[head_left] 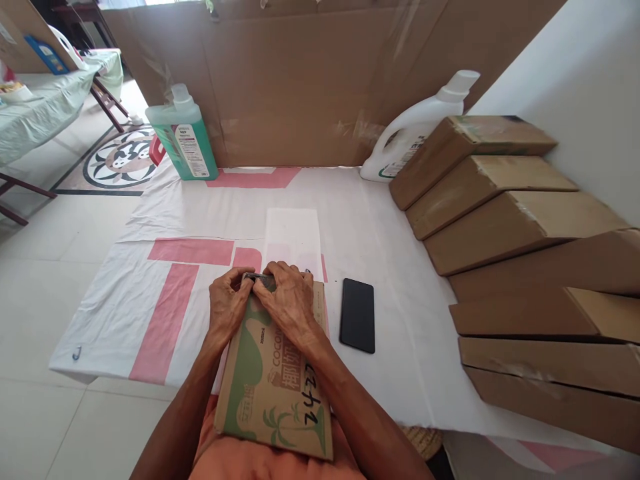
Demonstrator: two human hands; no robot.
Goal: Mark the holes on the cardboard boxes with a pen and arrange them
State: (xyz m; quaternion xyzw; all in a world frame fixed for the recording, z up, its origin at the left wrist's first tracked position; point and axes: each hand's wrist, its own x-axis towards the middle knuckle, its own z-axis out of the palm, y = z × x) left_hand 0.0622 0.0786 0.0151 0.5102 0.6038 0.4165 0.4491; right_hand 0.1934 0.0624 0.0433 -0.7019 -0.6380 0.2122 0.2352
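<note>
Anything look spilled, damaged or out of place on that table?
No spill or damage shows. The printed carton sits slightly askew, jutting past the near edge of the white tablecloth; a hook-shaped thing, too small to identify, lies oddly alone at its near-left corner.

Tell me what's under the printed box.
Tablecloth shows beside the box, and orange clothing at its near end. What lies directly beneath is covered; the left hand and right hand also hide part of its far edge.
</note>
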